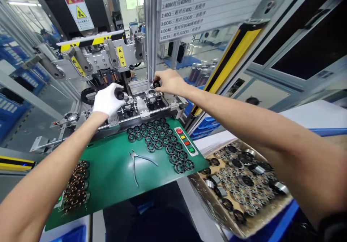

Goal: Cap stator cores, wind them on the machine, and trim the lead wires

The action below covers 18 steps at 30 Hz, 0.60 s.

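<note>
My left hand point(106, 100), in a white glove, is closed around a black stator core point(119, 93) beside a round metal holder point(128, 102) on the winding machine. My bare right hand point(171, 82) pinches another black stator core point(156, 84) just above a second metal holder point(151, 96). Whether either core touches its holder I cannot tell. Below the holders, rows of bare black stator cores point(162, 134) lie on the green table point(114, 166). Stators wound with copper wire point(77, 188) are grouped at the table's left edge.
Cutting pliers point(134, 156) lie spread on the table. A button panel point(186, 141) sits at its right edge. An open cardboard box point(241, 184) of cores stands to the right. Yellow-black posts point(225, 65) flank the machine; its head point(100, 54) hangs over the holders.
</note>
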Motion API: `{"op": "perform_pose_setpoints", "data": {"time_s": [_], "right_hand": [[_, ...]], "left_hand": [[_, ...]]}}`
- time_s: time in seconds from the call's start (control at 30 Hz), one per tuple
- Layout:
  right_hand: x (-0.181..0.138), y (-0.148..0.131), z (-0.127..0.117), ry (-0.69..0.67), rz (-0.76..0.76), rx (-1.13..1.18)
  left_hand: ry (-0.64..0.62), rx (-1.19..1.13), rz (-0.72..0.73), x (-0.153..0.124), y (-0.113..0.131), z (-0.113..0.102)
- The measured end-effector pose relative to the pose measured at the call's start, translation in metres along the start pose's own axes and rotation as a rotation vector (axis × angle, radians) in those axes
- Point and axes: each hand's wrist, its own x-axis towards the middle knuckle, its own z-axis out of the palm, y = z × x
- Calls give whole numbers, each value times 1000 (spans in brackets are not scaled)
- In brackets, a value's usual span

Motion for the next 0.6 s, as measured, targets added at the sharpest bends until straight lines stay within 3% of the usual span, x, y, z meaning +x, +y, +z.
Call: {"op": "perform_pose_setpoints", "data": {"time_s": [0.07,0.17,0.3,0.6], "right_hand": [[17,8,9,-32,8,-40],[31,18,23,-74,-25,-84],[40,26,34,-112,-96,-116],[60,31,32,-211,-275,-108]], "left_hand": [[-37,66,-24,33,0,11],[-112,103,-38,59,-5,28],[-184,150,-37,65,-12,39],[-260,249,12,77,-7,38]]}}
